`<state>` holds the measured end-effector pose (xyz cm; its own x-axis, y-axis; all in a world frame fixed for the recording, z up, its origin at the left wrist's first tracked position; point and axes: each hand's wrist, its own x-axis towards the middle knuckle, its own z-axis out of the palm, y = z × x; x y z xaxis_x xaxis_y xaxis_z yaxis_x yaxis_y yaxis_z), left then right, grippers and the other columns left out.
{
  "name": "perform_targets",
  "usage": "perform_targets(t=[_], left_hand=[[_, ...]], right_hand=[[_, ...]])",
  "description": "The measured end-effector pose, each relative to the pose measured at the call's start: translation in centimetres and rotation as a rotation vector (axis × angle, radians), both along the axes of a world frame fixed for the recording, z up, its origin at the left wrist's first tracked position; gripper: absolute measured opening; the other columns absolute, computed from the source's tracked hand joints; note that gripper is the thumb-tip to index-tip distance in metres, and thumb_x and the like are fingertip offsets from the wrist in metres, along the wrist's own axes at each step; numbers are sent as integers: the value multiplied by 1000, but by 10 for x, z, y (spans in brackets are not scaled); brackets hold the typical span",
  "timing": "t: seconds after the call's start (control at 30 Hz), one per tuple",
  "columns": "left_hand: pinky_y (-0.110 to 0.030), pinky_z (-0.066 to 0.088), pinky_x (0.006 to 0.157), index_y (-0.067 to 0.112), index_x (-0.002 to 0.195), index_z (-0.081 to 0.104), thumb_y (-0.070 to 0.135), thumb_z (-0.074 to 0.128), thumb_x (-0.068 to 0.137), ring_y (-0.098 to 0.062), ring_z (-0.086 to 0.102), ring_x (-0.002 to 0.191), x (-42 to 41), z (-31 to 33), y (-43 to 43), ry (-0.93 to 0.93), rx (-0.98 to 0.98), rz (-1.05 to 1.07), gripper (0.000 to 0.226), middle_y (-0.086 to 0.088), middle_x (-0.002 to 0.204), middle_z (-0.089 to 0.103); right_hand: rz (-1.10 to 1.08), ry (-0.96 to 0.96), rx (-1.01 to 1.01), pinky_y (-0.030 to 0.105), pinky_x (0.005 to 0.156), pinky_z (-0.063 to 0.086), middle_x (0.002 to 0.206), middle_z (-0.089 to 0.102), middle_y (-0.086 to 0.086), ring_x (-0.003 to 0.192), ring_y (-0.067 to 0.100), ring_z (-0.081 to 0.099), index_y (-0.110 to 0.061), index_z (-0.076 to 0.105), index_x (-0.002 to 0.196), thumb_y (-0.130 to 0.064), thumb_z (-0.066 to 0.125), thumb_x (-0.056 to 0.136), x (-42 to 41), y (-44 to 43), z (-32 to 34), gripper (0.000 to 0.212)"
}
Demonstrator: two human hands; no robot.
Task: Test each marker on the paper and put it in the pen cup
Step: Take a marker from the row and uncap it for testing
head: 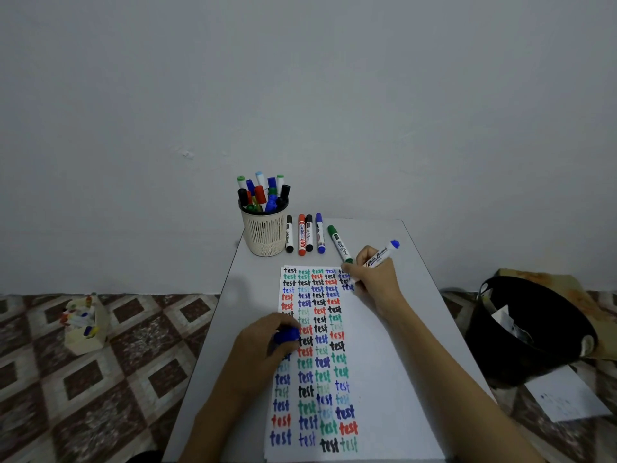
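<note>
We can't see the tip of the blue marker [380, 254]; our right hand [374, 282] covers it (fingers wrapped round the barrel). It's over the paper's [364, 372] top right corner, slanting up-right to its blue tail. Left hand [263, 349] fingers curl round the blue cap [286, 335], so it's mostly hidden.

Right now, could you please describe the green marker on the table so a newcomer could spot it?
Find the cream pen cup at the table's far edge. Five markers lie to its right; the green marker is the last, lying slanted apart from the straight row.
</note>
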<state>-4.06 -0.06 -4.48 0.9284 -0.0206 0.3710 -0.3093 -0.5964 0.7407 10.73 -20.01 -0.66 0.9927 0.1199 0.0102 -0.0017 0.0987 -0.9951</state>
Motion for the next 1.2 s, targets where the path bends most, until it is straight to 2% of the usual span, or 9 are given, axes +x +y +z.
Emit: perform_targets(t=[0.1,0.27,0.47,0.57,0.73,0.83,0.97,1.1,1.2], left_hand=[[-18,51,77,42,96,56,33,61,80,4,57,92,2,-3,1,10,7,-7,19,21,100,61],[-17,50,78,41,98,56,48,54,78,4,57,94,3,-4,2,1,-5,-33,21,20,101,61],[-17,50,79,42,97,56,48,55,78,4,57,95,3,-3,1,11,-14,-29,21,21,101,61],[-18,51,78,42,97,57,38,60,80,2,58,94,3,-3,1,30,-16,-20,18,21,100,61],[-19,51,78,37,99,59,30,64,82,3,57,94,3,-5,1,52,-21,-18,19,22,101,60],[-19,51,78,36,99,59,31,63,81,3,57,95,3,-4,1,51,-23,-18,18,22,100,60],[-17,51,77,44,96,55,38,61,80,3,58,93,4,-2,1,43,-12,-20,18,24,96,60],[-15,51,76,44,97,54,51,53,78,3,58,94,4,-3,2,35,-4,-26,21,27,109,54],[-16,51,76,44,97,54,51,53,77,3,58,94,4,-3,1,33,-12,-23,21,24,101,60]], right_hand=[[-2,-52,-91,18,40,42,56,48,9,41,8,51,-7,43,65,17,61,78,0,3,-6,33],[-14,-116,-177,21,46,46,53,54,-2,48,5,57,-9,42,63,16,61,77,4,1,-15,35],[18,-172,-222,33,60,54,66,57,14,67,24,65,-11,44,61,9,65,70,6,1,-18,30],[11,-189,-281,34,60,56,70,56,18,71,29,66,-10,43,61,12,63,72,4,4,-19,32],[18,-206,-242,21,53,51,67,52,14,62,9,66,-7,40,65,20,57,78,4,4,-16,34],[15,-204,-263,26,57,55,74,55,25,74,29,68,-6,41,66,16,60,77,4,4,-17,31],[28,-216,-296,17,55,50,69,53,14,69,19,62,-6,41,64,16,61,75,3,6,-16,32],[9,-187,-239,32,62,57,68,53,13,70,24,63,-8,42,62,16,63,74,7,3,-19,34],[0,-189,-238,38,65,57,68,52,13,70,26,63,-8,41,63,16,62,76,6,2,-19,34]])
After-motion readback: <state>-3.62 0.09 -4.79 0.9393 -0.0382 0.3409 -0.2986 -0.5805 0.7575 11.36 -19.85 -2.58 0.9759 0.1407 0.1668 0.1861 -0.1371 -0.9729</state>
